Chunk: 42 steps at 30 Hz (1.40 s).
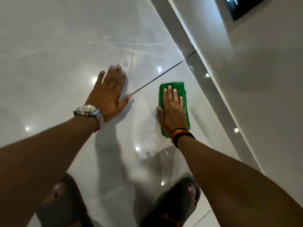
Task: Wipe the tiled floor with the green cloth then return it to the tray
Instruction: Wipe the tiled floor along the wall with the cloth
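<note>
The green cloth (182, 92) lies flat on the glossy white tiled floor (65, 54), folded into a long rectangle just right of a dark grout line (157, 77). My right hand (172, 110) presses flat on top of it, fingers straight and together, covering its middle. My left hand (109, 94) rests palm-down on the bare tile to the left, fingers spread, holding nothing; a metal watch sits on that wrist. Wet smears shine on the tile beyond both hands. No tray is in view.
A grey skirting strip (211, 82) and white wall (265, 79) run diagonally close to the right of the cloth. My two feet in dark slippers (178, 200) stand at the bottom of the view. A dark panel (242, 7) sits high on the wall.
</note>
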### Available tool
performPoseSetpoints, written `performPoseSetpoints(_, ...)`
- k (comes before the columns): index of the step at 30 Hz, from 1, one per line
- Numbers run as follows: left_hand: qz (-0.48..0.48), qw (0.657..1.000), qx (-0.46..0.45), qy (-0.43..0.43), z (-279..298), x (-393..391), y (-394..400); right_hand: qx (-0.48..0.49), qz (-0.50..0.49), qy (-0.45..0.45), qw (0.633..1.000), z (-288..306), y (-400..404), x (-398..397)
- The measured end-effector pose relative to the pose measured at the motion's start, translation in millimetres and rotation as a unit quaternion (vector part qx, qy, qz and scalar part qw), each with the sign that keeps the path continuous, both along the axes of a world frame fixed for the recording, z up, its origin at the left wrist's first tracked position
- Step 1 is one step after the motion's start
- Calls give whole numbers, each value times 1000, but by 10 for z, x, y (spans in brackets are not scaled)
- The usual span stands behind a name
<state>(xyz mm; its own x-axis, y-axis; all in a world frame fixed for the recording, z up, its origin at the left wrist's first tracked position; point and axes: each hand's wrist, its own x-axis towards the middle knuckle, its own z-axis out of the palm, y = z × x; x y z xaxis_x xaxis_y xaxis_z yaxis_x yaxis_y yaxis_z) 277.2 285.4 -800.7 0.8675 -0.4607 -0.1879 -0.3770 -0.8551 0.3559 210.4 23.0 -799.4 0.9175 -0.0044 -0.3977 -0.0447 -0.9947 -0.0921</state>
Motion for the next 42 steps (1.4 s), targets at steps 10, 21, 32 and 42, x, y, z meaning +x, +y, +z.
performPoseSetpoints(10, 103, 991, -8, -81, -400, 546, 75, -16, -47, -23, 999, -115, -1190, -536)
performPoseSetpoints(21, 101, 991, -4, -83, -409, 603, 86, 53, 28, -102, 993, -221, -615, 961)
performPoseSetpoints(32, 103, 992, 4, -78, -417, 609, 85, 86, 110, -121, 983, -210, 66, 2120)
performPoseSetpoints(42, 102, 991, -17, -89, -445, 606, 94, 63, 59, -84, 993, -158, -607, 1026)
